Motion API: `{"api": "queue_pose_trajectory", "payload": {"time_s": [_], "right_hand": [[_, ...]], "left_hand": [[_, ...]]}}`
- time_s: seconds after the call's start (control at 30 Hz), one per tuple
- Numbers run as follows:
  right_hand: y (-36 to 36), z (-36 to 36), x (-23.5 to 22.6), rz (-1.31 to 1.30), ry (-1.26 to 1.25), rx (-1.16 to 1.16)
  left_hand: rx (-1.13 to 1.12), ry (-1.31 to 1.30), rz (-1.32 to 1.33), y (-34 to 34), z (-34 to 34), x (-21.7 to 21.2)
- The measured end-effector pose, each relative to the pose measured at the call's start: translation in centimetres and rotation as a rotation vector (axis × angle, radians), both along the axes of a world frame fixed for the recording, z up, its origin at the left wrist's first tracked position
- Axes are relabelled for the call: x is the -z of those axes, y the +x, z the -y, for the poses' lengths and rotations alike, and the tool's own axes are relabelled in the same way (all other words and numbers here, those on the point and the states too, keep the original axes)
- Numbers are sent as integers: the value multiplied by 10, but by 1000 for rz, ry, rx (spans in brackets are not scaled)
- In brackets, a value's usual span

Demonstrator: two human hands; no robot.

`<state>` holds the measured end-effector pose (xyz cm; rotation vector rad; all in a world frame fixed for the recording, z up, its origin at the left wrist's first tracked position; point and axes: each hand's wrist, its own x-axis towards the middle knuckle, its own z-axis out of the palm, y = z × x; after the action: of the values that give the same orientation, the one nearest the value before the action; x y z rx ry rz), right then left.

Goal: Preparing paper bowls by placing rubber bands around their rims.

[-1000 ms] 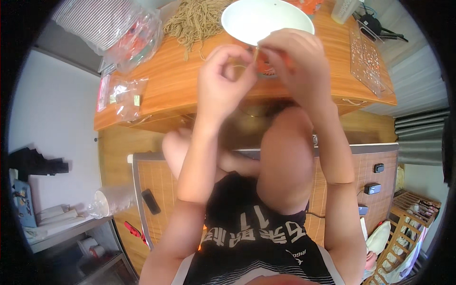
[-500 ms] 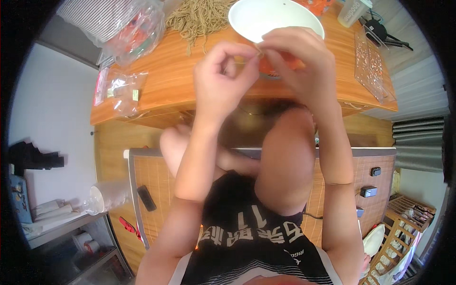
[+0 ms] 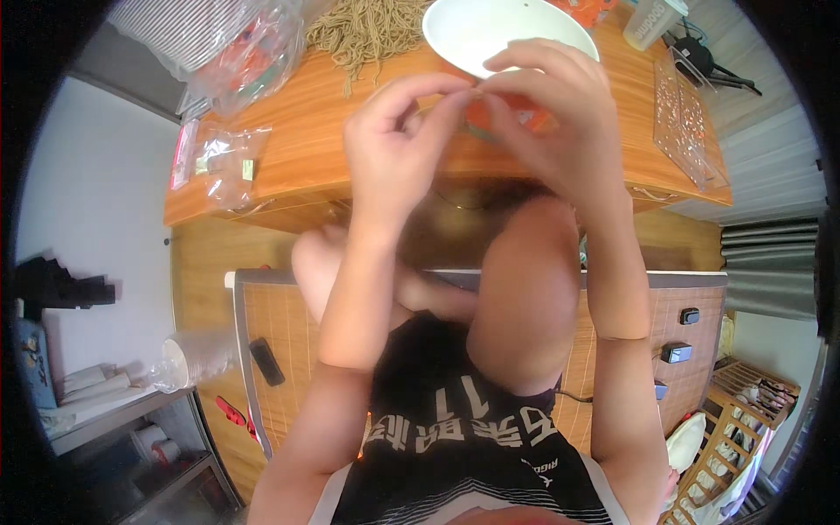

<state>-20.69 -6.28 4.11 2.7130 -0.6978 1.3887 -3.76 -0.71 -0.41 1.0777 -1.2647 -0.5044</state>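
Note:
Both my hands are raised over the front edge of the wooden desk [image 3: 302, 157], their fingertips meeting in front of the white bowl [image 3: 499, 31]. Thumb and index finger of my left hand [image 3: 394, 144] are pinched together. My right hand [image 3: 564, 114] pinches at the same spot, its other fingers curved above. Between the fingertips is a thin tan cord, now almost wholly hidden by them. Behind my left hand, a loose heap of similar tan cords [image 3: 372, 35] lies on the desk. An orange-red round thing [image 3: 512, 115] shows partly beneath my right hand.
Clear plastic bags [image 3: 229, 162] lie at the desk's left, below a larger bag with stacked white lids [image 3: 188, 35]. At the right are a clear tray [image 3: 682, 122] and a lidded cup [image 3: 652, 24]. My raised knee [image 3: 529, 289] is close under my right forearm.
My left hand has shifted slightly left, its pinch still at the right fingertips. The strand of tan cord that showed there is now mostly out of sight. My right hand stays nearly in place.

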Motion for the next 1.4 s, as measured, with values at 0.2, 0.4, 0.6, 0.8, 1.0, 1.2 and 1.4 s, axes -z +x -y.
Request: {"api": "queue_pose_trajectory", "payload": {"time_s": [0.2,0.4,0.6,0.8,1.0,1.2,1.4], "right_hand": [[-2,6,2,28,19,-17],[-6,4,4,-6,286,84],[-7,8,2,144,607,-130],[-9,8,-1,-20,480,-7],[-7,-1,-12,-81,420,88],[-5,8,-12,-32,258,-41],[-1,15,-3,17,305,-21]], "left_hand": [[-71,-104,-56,-6,8,1],[-220,-189,264,-5,4,-4],[-220,-264,338,-5,4,-6],[-206,-237,336,0,5,-11],[-36,6,91,5,4,-13],[74,23,-11,8,8,-18],[107,21,-58,6,8,-29]]}}
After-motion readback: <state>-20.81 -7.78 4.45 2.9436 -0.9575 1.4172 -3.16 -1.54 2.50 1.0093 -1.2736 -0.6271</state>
